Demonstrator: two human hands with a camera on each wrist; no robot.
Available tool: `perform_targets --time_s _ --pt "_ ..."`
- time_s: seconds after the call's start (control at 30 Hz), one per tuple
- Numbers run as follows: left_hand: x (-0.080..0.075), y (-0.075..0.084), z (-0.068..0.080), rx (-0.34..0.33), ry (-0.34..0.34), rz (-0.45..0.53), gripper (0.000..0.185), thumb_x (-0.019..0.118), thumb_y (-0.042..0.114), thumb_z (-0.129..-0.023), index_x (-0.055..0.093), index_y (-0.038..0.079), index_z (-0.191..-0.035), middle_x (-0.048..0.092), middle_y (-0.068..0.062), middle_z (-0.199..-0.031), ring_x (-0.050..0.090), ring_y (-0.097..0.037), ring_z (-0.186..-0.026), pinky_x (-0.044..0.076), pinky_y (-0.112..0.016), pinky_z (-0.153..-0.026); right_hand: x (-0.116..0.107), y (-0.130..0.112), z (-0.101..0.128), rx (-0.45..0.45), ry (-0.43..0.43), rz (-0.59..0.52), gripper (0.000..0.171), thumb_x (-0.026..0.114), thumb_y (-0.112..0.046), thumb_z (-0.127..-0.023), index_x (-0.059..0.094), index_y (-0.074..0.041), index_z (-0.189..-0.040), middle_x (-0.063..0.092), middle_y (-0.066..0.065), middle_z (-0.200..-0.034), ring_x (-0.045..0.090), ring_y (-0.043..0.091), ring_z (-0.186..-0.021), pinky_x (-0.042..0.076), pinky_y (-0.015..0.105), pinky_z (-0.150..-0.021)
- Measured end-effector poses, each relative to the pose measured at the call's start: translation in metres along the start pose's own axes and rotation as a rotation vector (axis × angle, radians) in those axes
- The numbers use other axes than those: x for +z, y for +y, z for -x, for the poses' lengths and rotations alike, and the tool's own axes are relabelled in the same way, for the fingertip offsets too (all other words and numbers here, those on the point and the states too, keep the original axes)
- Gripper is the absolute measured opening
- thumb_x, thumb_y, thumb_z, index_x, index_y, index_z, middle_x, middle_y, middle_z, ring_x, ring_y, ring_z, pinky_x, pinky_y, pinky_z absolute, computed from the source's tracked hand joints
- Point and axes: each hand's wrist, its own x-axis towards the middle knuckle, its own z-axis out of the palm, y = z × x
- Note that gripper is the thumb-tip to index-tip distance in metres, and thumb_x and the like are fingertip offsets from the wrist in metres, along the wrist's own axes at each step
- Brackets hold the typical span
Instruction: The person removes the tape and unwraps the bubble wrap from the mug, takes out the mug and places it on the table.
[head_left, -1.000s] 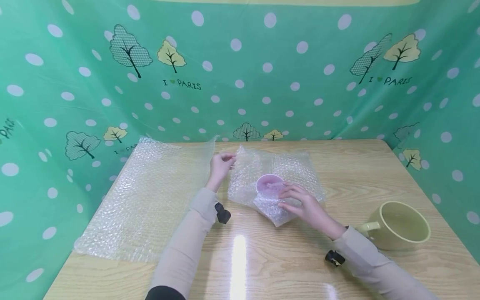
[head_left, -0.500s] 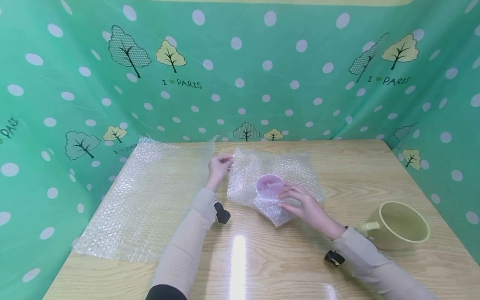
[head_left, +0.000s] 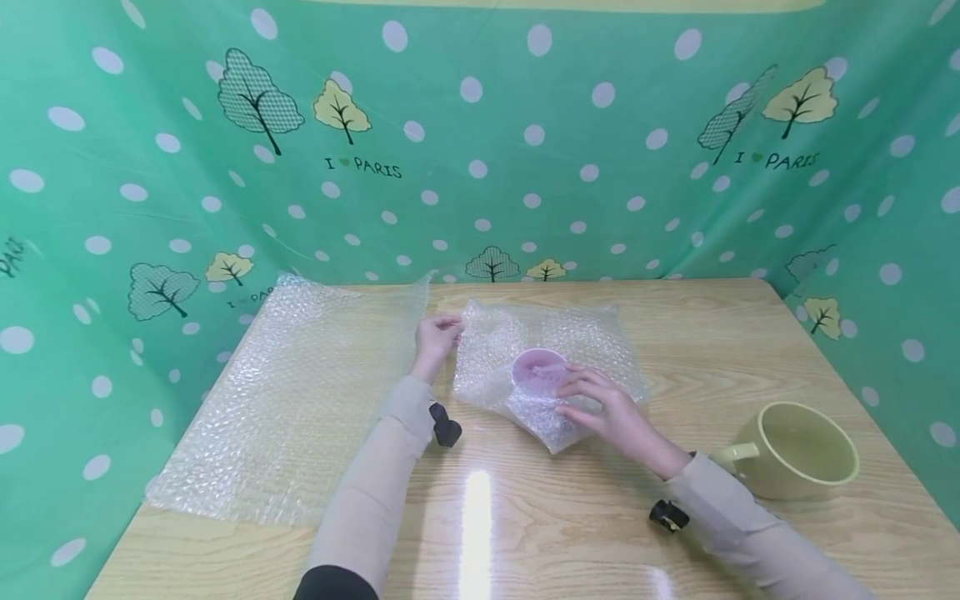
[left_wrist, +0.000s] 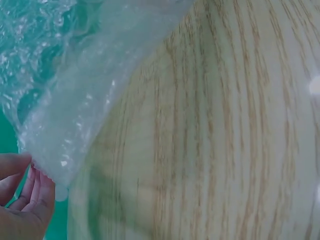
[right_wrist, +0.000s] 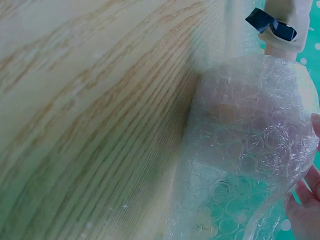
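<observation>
A pink cup stands on a smaller sheet of bubble wrap mid-table, and the sheet's near flap is folded up against it and over its rim. My right hand holds that flap to the cup, fingers at the rim and thumb lower on the side. In the right wrist view, clear wrap covers the cup's outside, and part of the right hand shows at the edge. My left hand pinches the sheet's back left corner; the left wrist view shows thumb and fingertips together on the film.
A large sheet of bubble wrap lies flat on the table's left side. A big yellow-green mug stands at the right, its handle toward my right forearm. The wooden table ends at a green patterned curtain.
My left hand has drawn the sheet's corner slightly toward me and to the left, and the raised corner has come down lower. The right hand and the cup have stayed put.
</observation>
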Motion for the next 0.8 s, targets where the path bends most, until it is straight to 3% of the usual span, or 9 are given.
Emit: perform_targets --time_s 0.13,0.4,0.67,0.8 --pt "0.001 0.005 0.001 0.005 0.009 -0.036 0.022 0.060 0.002 -0.080 0.063 -0.004 -0.100 0.063 -0.022 -0.089 0.056 -0.012 -0.058 0.054 -0.031 -0.066 -0.001 0.000 0.000 0.000 0.000 0.002 0.023 0.072 -0.006 -0.069 0.065 -0.005 -0.090 0.062 0.006 -0.098 0.046 0.032 -0.113 0.034 0.044 -0.098" --pt "0.002 0.019 0.011 0.055 0.043 -0.113 0.029 0.058 0.007 -0.082 0.058 -0.002 -0.109 0.060 -0.018 -0.104 0.056 -0.028 -0.096 0.049 -0.033 -0.081 -0.001 0.001 -0.001 -0.006 -0.001 -0.004 0.023 0.072 -0.006 -0.069 0.065 -0.005 -0.090 0.062 0.007 -0.098 0.045 0.032 -0.113 0.034 0.044 -0.098" --pt "0.006 0.037 0.030 0.107 0.034 -0.139 0.031 0.057 0.009 -0.083 0.056 0.000 -0.113 0.057 -0.015 -0.111 0.053 -0.027 -0.100 0.047 -0.035 -0.083 -0.001 0.002 -0.001 -0.004 0.004 0.004 0.022 0.072 -0.007 -0.069 0.065 -0.006 -0.090 0.062 0.006 -0.098 0.046 0.032 -0.113 0.034 0.043 -0.098" --pt "0.009 0.042 0.040 0.187 0.000 -0.169 0.029 0.057 0.010 -0.083 0.059 0.002 -0.110 0.058 -0.014 -0.110 0.053 -0.026 -0.099 0.048 -0.034 -0.082 0.000 0.003 -0.001 -0.001 0.004 -0.001 0.021 0.072 -0.007 -0.069 0.065 -0.006 -0.089 0.062 0.007 -0.098 0.046 0.032 -0.113 0.034 0.042 -0.098"
